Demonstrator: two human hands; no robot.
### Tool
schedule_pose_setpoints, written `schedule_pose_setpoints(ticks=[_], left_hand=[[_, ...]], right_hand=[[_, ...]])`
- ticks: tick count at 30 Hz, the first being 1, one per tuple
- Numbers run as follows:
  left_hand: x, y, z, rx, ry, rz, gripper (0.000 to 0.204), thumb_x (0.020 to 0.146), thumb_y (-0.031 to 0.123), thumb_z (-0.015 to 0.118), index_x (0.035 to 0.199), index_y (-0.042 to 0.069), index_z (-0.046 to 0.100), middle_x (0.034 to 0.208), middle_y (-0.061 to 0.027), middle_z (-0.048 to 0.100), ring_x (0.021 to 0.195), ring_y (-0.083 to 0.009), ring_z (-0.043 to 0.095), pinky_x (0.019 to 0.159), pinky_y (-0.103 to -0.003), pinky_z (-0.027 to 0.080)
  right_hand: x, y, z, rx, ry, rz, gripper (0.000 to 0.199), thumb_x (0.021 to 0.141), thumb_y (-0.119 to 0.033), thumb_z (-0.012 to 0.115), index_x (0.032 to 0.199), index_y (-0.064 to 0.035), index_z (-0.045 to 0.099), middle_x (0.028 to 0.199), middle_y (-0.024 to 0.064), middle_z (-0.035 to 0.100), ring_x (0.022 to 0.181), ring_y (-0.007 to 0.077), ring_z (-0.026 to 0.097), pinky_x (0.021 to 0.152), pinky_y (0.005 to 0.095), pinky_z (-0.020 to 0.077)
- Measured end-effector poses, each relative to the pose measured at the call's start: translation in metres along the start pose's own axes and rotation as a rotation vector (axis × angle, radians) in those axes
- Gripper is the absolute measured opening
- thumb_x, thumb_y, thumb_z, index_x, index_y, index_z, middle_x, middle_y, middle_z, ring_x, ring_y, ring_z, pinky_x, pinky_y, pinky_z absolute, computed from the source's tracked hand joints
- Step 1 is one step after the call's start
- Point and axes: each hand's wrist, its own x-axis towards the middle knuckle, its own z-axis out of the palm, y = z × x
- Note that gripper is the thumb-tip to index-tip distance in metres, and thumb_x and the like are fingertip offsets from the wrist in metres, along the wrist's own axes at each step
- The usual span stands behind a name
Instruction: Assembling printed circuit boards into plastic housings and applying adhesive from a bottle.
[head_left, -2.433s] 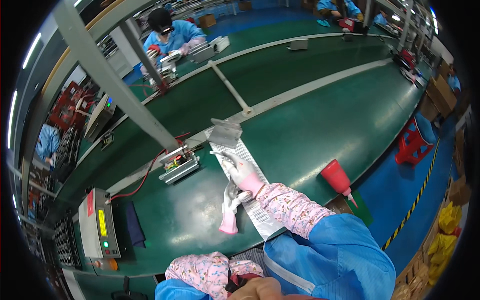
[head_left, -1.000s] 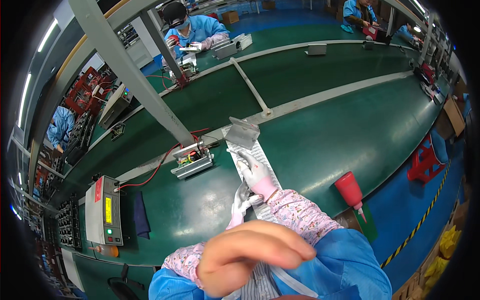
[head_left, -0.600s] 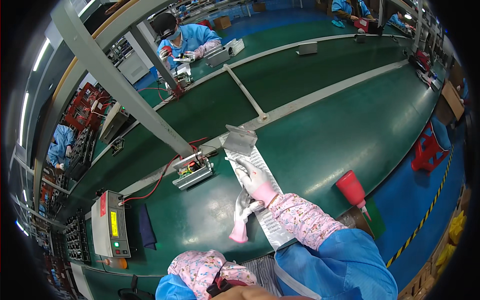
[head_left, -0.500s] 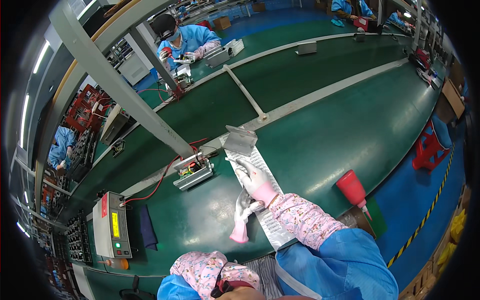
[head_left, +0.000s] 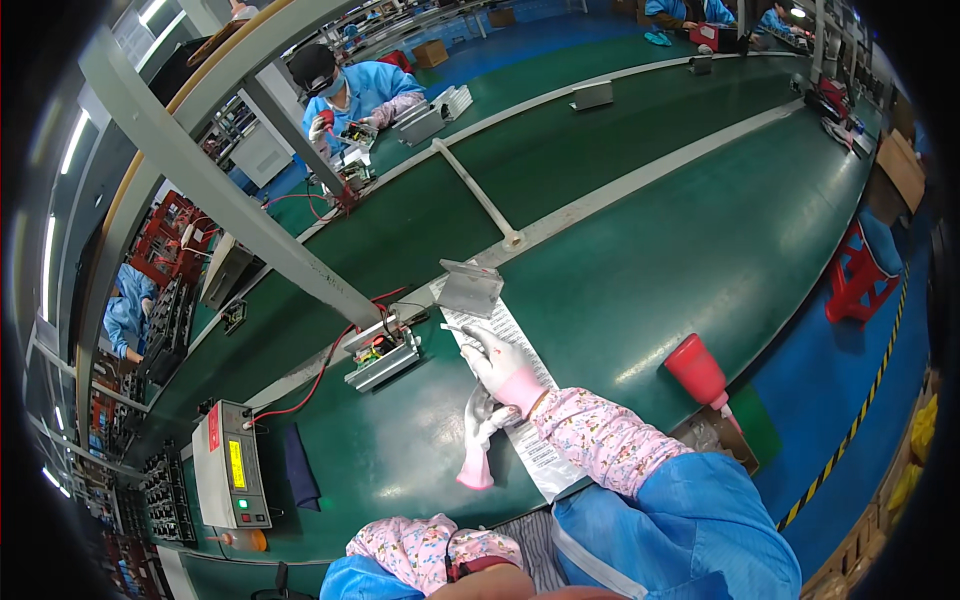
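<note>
Resting on a long printed paper sheet that runs from the near edge of the green tabletop toward its middle, the right hand wears a white glove and pinches a small thin metal piece between its fingertips, the fingers narrowed around it. Just beyond those fingertips, at the far end of the sheet, stands a bent grey metal bracket. Beside the right wrist a loose white and pink glove lies on the tabletop. The left hand is out of view at the near edge; only its flowered sleeve shows. Left of the sheet sits a small circuit assembly with red wires leading to a grey meter box. A red bottle stands near the right edge.
</note>
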Motion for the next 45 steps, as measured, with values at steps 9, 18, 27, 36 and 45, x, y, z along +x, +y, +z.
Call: schedule_pose_setpoints(ticks=[9,18,27,36,45], left_hand=[[0.022,0.061,0.079,0.033,-0.080,0.356,0.029,0.094,0.020,0.063,0.121,0.010,0.063,0.114,-0.0107,0.066,0.102,-0.0277,0.065,0.090,-0.037,0.052],[0.011,-0.042,0.076,0.460,-0.652,0.080,0.021,0.090,0.010,0.065,0.108,0.001,0.070,0.105,-0.0110,0.070,0.094,-0.0293,0.067,0.087,-0.037,0.053],[0.002,-0.064,0.067,0.396,-0.725,0.198,0.020,0.088,0.012,0.069,0.104,0.001,0.072,0.105,-0.0105,0.072,0.091,-0.0282,0.069,0.085,-0.037,0.055],[0.009,-0.062,0.044,0.233,-0.716,0.007,0.021,0.083,0.006,0.072,0.103,0.002,0.074,0.104,-0.0085,0.073,0.093,-0.0267,0.069,0.088,-0.036,0.056],[0.013,-0.061,0.039,0.181,-0.638,-0.093,0.021,0.082,0.002,0.071,0.102,0.002,0.075,0.104,-0.0081,0.073,0.092,-0.0256,0.069,0.084,-0.034,0.056]], right_hand=[[0.000,-0.002,-0.003,-0.031,-0.058,0.053,0.047,0.097,-0.038,0.054,0.139,-0.0185,0.059,0.109,0.0131,0.074,0.088,0.0369,0.070,0.077,0.0427,0.0536],[0.000,-0.003,-0.004,0.019,-0.057,0.041,0.047,0.097,-0.036,0.056,0.138,-0.0145,0.059,0.102,0.0123,0.072,0.084,0.0322,0.068,0.075,0.0391,0.0529],[0.004,0.028,0.006,0.022,0.126,-0.133,0.048,0.097,-0.034,0.060,0.139,-0.0122,0.057,0.107,0.0151,0.073,0.085,0.0316,0.070,0.078,0.0382,0.0545],[0.002,0.000,-0.002,0.074,-0.068,0.082,0.049,0.099,-0.038,0.057,0.143,-0.0167,0.055,0.094,0.0159,0.071,0.074,0.0278,0.066,0.070,0.0383,0.0525],[0.001,-0.003,-0.009,0.111,-0.114,0.116,0.048,0.100,-0.037,0.055,0.144,-0.0172,0.055,0.091,0.0148,0.071,0.065,0.0227,0.061,0.060,0.0339,0.0483]])
